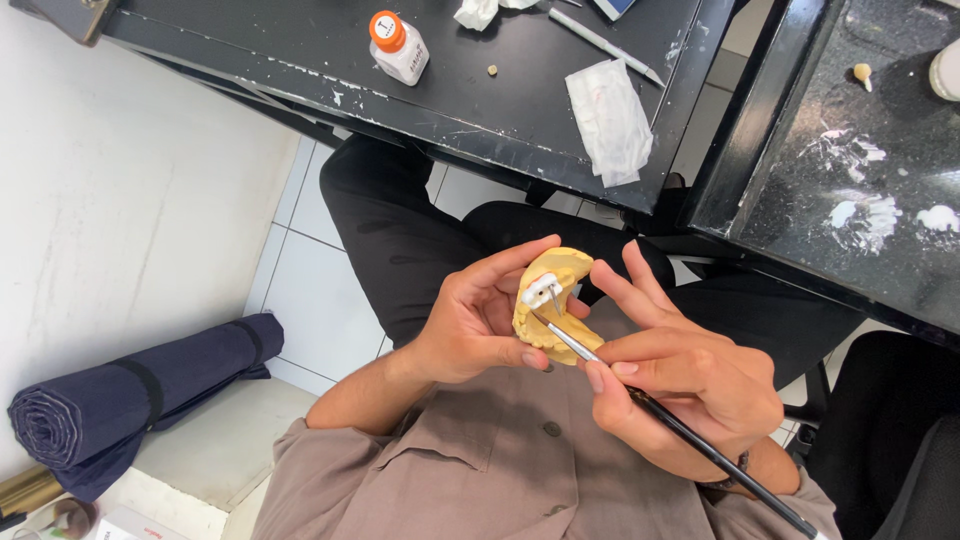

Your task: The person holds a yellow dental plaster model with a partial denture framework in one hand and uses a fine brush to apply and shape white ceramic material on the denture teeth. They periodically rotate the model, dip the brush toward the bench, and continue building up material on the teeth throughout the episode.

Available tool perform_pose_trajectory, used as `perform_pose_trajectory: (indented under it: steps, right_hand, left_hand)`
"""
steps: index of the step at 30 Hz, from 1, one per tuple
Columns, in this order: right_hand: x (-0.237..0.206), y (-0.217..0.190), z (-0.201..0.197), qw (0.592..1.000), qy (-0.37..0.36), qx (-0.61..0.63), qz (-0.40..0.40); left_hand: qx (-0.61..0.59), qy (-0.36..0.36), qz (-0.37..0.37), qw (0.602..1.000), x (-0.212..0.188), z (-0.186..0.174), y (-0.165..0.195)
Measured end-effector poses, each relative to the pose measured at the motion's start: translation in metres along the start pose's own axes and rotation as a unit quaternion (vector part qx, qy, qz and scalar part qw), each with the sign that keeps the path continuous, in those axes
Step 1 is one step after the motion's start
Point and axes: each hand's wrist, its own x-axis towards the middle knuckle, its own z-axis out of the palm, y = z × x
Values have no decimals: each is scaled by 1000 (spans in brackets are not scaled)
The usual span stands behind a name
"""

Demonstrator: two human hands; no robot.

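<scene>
Below black desk [500,110], hands curled: dental cast [548,300], brush [690,435].

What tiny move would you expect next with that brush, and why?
Probably a slight dab forward: the right hand holds the brush with its tip just below the white tooth on the yellow model, which the left hand holds.

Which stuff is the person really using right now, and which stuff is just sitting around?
In use:
- yellow teeth model, held in the left hand
- white tooth piece on the model
- thin brush, held in the right hand, tip at the white piece

Lying about:
- orange-capped bottle on the black table
- plastic packet
- crumpled tissue
- rolled blue cloth on the floor
</scene>
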Motion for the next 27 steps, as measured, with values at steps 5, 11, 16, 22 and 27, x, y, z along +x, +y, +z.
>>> perform_pose_trajectory:
  steps: [5,11,16,22,27]
  right_hand:
    - [0,-2,1,1000,-2,-10,-2]
    - [0,-2,-1,1000,-14,0,0]
    - [-1,-2,2,1000,-5,-4,4]
    - [-3,-2,0,1000,-9,5,4]
    - [-3,-2,0,1000,-15,-8,6]
  left_hand:
    - [-4,2,-1,1000,-1,1,0]
    - [-2,-2,4,1000,-1,1,-2]
    - [3,4,-2,1000,-2,1,-1]
    - [7,8,-4,1000,-3,1,-2]
    - [2,10,-7,1000,-3,1,-3]
